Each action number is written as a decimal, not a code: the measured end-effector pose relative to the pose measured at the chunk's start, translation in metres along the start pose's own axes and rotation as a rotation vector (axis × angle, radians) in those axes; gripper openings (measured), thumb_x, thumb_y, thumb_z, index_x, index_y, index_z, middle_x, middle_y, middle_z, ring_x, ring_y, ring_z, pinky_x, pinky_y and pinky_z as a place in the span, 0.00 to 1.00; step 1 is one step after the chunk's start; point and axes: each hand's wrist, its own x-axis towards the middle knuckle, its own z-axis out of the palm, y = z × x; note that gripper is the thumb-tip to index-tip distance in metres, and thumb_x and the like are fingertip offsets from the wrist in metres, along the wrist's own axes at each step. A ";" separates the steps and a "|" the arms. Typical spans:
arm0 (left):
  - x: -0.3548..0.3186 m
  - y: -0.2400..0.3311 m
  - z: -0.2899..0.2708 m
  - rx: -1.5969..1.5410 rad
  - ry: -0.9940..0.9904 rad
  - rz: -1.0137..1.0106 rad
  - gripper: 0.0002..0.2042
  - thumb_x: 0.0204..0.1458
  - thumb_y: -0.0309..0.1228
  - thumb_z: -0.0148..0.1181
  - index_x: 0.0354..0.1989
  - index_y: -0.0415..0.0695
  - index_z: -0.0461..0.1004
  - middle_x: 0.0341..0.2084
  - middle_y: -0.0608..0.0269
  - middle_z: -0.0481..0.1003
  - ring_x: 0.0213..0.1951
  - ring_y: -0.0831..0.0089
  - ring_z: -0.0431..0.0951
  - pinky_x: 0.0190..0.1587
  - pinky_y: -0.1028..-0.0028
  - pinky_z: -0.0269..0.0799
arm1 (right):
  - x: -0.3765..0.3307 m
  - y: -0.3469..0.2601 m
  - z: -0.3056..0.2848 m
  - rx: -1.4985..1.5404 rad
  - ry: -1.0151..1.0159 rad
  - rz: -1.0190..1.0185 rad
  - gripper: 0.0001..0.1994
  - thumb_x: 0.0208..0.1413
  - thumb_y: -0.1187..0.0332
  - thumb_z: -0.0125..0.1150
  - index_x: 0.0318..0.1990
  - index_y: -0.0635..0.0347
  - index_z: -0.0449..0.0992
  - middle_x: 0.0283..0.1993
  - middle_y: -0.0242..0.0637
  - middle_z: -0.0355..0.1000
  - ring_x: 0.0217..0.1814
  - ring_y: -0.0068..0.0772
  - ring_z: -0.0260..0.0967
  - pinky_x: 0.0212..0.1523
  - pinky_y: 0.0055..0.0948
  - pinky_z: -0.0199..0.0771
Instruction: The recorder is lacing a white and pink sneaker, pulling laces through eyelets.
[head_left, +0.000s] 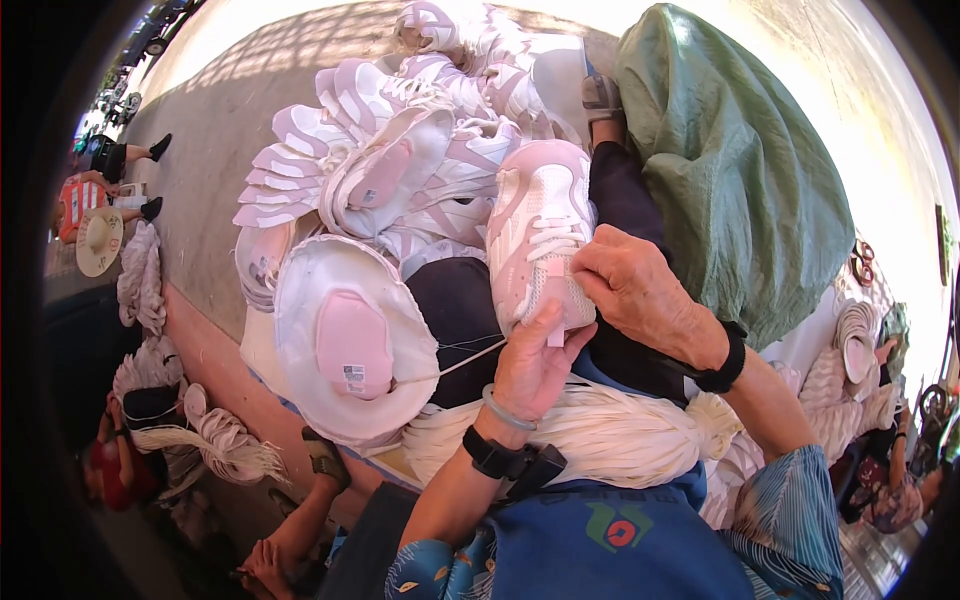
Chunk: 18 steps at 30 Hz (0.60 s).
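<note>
A pink and white sneaker upper (536, 235) stands toe-away in front of me, with white laces (553, 238) across its front. My left hand (540, 365) is closed around its heel end, thumb along the side. My right hand (645, 290) is closed in a pinch at the right edge by the laces; what its fingertips hold is hidden. A pale cord (470, 360) runs from beside my left hand to another upper (305, 290), which lies opening-up on the left with its pink insole showing. Across my lap lies a thick bundle of white laces (580, 430).
More pink and white uppers (300, 160) are stacked beyond my hands. A green cloth cover (730, 180) bulges at the far right. Other people sit at both sides among uppers and lace bundles; a straw hat (99, 242) shows at the left.
</note>
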 end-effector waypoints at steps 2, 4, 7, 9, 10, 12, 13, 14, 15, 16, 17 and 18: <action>0.000 0.000 0.000 -0.006 -0.008 0.001 0.21 0.56 0.33 0.58 0.58 0.46 0.63 0.52 0.65 0.69 0.55 0.71 0.68 0.59 0.60 0.63 | 0.002 0.001 -0.001 0.066 -0.018 0.044 0.04 0.50 0.73 0.56 0.31 0.65 0.75 0.29 0.47 0.68 0.30 0.50 0.68 0.32 0.40 0.68; -0.001 0.001 0.000 -0.011 0.000 -0.006 0.22 0.56 0.33 0.58 0.59 0.46 0.62 0.53 0.65 0.68 0.56 0.71 0.67 0.60 0.60 0.63 | 0.004 0.001 -0.001 0.133 -0.036 0.085 0.04 0.49 0.74 0.56 0.31 0.65 0.75 0.29 0.48 0.68 0.29 0.51 0.68 0.32 0.40 0.68; 0.000 0.000 0.002 -0.003 -0.025 0.006 0.23 0.56 0.33 0.58 0.60 0.45 0.61 0.54 0.64 0.67 0.56 0.70 0.67 0.61 0.60 0.62 | 0.003 -0.001 0.002 0.137 0.030 0.102 0.04 0.49 0.75 0.56 0.30 0.66 0.75 0.27 0.48 0.69 0.29 0.51 0.68 0.31 0.39 0.68; -0.001 0.002 0.002 -0.002 -0.025 0.002 0.24 0.56 0.32 0.58 0.60 0.45 0.60 0.54 0.64 0.67 0.57 0.70 0.67 0.61 0.60 0.61 | 0.004 -0.009 0.003 0.004 0.027 0.046 0.04 0.48 0.75 0.55 0.28 0.66 0.75 0.27 0.48 0.70 0.29 0.49 0.69 0.32 0.38 0.68; -0.001 0.002 0.002 -0.001 -0.027 -0.003 0.24 0.56 0.32 0.58 0.61 0.45 0.60 0.55 0.64 0.67 0.57 0.70 0.66 0.61 0.59 0.60 | 0.003 -0.008 0.004 0.002 0.028 0.048 0.04 0.48 0.75 0.55 0.28 0.66 0.75 0.27 0.48 0.70 0.29 0.49 0.69 0.32 0.38 0.68; -0.001 0.001 0.001 0.015 -0.020 0.003 0.24 0.57 0.33 0.57 0.61 0.44 0.60 0.54 0.62 0.67 0.57 0.68 0.67 0.62 0.58 0.60 | 0.002 -0.004 0.007 0.179 0.082 0.089 0.05 0.48 0.75 0.55 0.29 0.66 0.76 0.27 0.48 0.70 0.30 0.49 0.69 0.33 0.37 0.69; -0.001 0.001 0.000 0.032 -0.012 0.011 0.23 0.57 0.33 0.56 0.61 0.44 0.60 0.54 0.60 0.68 0.57 0.66 0.67 0.63 0.57 0.59 | 0.003 -0.003 0.005 0.181 0.081 0.086 0.05 0.48 0.75 0.55 0.29 0.66 0.76 0.27 0.48 0.70 0.30 0.49 0.69 0.33 0.37 0.69; -0.001 0.002 0.001 0.032 -0.011 0.014 0.23 0.57 0.33 0.56 0.61 0.44 0.60 0.54 0.60 0.68 0.57 0.66 0.67 0.63 0.57 0.59 | 0.003 0.000 0.002 0.218 0.048 0.137 0.05 0.48 0.74 0.55 0.30 0.67 0.76 0.27 0.48 0.70 0.30 0.49 0.69 0.33 0.37 0.69; -0.001 0.002 0.001 0.032 -0.018 0.014 0.23 0.57 0.33 0.56 0.60 0.43 0.60 0.54 0.60 0.68 0.57 0.66 0.67 0.63 0.57 0.59 | 0.003 0.002 0.000 0.255 0.014 0.188 0.06 0.48 0.74 0.55 0.31 0.67 0.76 0.28 0.48 0.70 0.31 0.50 0.69 0.34 0.37 0.70; -0.002 0.002 0.001 0.032 -0.025 0.014 0.23 0.57 0.33 0.56 0.60 0.43 0.60 0.54 0.60 0.68 0.57 0.66 0.67 0.63 0.57 0.59 | 0.004 0.002 0.000 0.257 0.012 0.185 0.06 0.48 0.74 0.55 0.31 0.67 0.76 0.28 0.48 0.70 0.31 0.50 0.69 0.34 0.37 0.70; -0.002 0.002 0.001 0.033 -0.024 0.018 0.23 0.57 0.33 0.56 0.60 0.43 0.60 0.54 0.60 0.68 0.57 0.66 0.67 0.63 0.57 0.59 | 0.005 0.003 0.000 0.251 -0.001 0.170 0.06 0.48 0.74 0.55 0.31 0.67 0.76 0.28 0.48 0.71 0.31 0.50 0.70 0.34 0.37 0.70; -0.002 0.002 0.001 0.033 -0.020 0.016 0.24 0.57 0.33 0.56 0.60 0.43 0.60 0.54 0.59 0.68 0.57 0.66 0.67 0.63 0.56 0.59 | 0.005 0.003 0.000 0.243 -0.011 0.156 0.06 0.48 0.74 0.54 0.32 0.67 0.76 0.29 0.48 0.71 0.32 0.51 0.70 0.35 0.37 0.70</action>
